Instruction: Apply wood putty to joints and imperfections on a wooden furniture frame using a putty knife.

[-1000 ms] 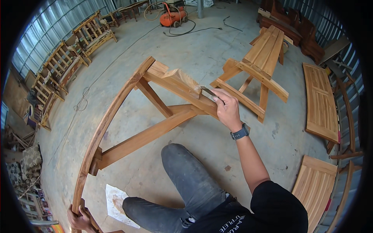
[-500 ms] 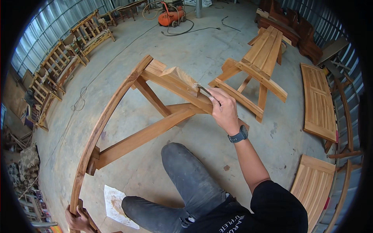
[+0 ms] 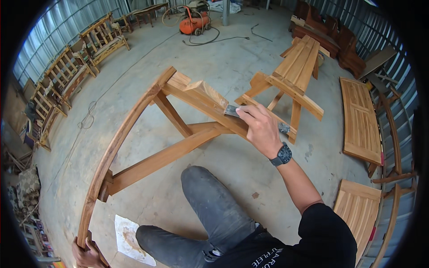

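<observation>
Right hand (image 3: 261,129): I grip the scraper (image 3: 232,110) on the frame (image 3: 147,161).
Left hand (image 3: 87,254): clenched round its end.
Risk: blade may gouge if tilted.

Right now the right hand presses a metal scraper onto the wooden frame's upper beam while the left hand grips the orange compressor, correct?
Not quite. The head view shows the left hand gripping the lower end of the curved wooden frame, not the orange compressor, which sits untouched far across the floor. The right hand does press the metal scraper onto the frame's upper beam.
</observation>
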Available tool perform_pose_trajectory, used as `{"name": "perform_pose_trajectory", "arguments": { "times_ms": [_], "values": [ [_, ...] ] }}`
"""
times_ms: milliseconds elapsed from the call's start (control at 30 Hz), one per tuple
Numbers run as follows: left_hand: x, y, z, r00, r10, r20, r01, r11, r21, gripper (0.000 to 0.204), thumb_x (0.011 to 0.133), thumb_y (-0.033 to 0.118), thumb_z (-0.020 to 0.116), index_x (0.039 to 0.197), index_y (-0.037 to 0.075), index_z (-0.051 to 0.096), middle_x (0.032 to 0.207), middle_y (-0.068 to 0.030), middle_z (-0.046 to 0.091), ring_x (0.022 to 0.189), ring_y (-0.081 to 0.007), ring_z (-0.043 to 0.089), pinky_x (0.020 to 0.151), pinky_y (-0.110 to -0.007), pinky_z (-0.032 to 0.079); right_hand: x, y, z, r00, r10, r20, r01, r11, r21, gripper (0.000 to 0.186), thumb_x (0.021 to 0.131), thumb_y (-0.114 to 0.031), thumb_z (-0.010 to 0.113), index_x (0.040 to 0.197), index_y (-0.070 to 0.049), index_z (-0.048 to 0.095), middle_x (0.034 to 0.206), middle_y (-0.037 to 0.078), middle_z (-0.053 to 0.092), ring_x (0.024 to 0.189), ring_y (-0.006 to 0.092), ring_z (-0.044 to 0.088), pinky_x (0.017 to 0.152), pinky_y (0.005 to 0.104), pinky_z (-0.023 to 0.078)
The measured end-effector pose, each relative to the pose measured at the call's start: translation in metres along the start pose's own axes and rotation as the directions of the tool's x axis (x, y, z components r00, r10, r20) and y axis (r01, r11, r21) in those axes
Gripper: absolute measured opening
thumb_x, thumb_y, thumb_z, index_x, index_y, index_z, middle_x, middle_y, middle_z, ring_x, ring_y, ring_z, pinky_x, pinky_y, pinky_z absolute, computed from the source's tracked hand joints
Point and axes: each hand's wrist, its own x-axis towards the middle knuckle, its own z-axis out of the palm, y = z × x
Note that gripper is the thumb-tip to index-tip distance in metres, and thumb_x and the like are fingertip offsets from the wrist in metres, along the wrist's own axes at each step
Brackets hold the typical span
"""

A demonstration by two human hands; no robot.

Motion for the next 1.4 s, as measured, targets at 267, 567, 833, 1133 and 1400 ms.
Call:
{"name": "perform_pose_trajectory", "arguments": {
  "times_ms": [267, 567, 833, 1133, 1400],
  "values": [
    [0.002, -0.002, -0.004, 0.999, 0.036, -0.028, -0.037, 0.999, -0.040, 0.048, 0.095, 0.053, 0.063, 0.109, 0.008, 0.070, 0.098, -0.0154, 0.072, 0.088, -0.0393, 0.068, 0.072, -0.045, 0.052, 0.006, -0.007, 0.024, 0.922, 0.371, -0.114, -0.246, 0.785, 0.568, 0.025, 0.087, 0.006, 0.060, 0.110, 0.005, 0.071, 0.108, 0.019, 0.073, 0.095, 0.0356, 0.070, 0.085, 0.0350, 0.054],
    [0.000, -0.003, -0.014, 1.000, 0.019, 0.011, -0.018, 1.000, -0.026, 0.049, 0.094, 0.053, 0.063, 0.109, 0.007, 0.070, 0.098, -0.0158, 0.072, 0.088, -0.0399, 0.068, 0.071, -0.045, 0.052, -0.002, -0.027, 0.031, 0.886, 0.446, -0.129, -0.266, 0.715, 0.647, 0.026, 0.088, 0.006, 0.060, 0.111, 0.005, 0.070, 0.108, 0.020, 0.072, 0.093, 0.0364, 0.069, 0.085, 0.0374, 0.054],
    [0.006, -0.004, -0.033, 0.999, 0.035, 0.014, -0.034, 0.999, -0.018, 0.049, 0.095, 0.051, 0.063, 0.111, 0.006, 0.070, 0.098, -0.0164, 0.073, 0.088, -0.0396, 0.068, 0.072, -0.045, 0.053, -0.017, -0.029, 0.035, 0.812, 0.572, -0.118, -0.350, 0.638, 0.686, 0.023, 0.092, 0.005, 0.060, 0.113, 0.010, 0.068, 0.106, 0.016, 0.072, 0.084, 0.0215, 0.068, 0.075, 0.0310, 0.054],
    [0.019, 0.019, -0.060, 0.989, 0.117, -0.093, -0.118, 0.993, 0.002, 0.064, 0.089, 0.071, 0.060, 0.099, 0.011, 0.080, 0.073, -0.0075, 0.073, 0.045, -0.0183, 0.059, 0.042, -0.030, 0.044, -0.024, -0.068, 0.027, 0.714, 0.679, 0.169, -0.411, 0.211, 0.887, 0.019, 0.099, -0.001, 0.058, 0.114, 0.009, 0.066, 0.099, 0.009, 0.069, 0.079, 0.0108, 0.065, 0.067, 0.0235, 0.053],
    [0.054, 0.039, -0.072, 0.971, 0.194, -0.139, -0.207, 0.975, -0.082, 0.065, 0.093, 0.072, 0.052, 0.100, 0.013, 0.081, 0.082, -0.0048, 0.076, 0.045, -0.0142, 0.057, 0.042, -0.027, 0.042, 0.073, -0.033, -0.051, 0.832, 0.387, 0.397, -0.549, 0.471, 0.691, 0.022, 0.101, -0.009, 0.057, 0.114, 0.006, 0.068, 0.086, 0.008, 0.069, 0.073, 0.0113, 0.063, 0.067, 0.0269, 0.053]
  ]
}}
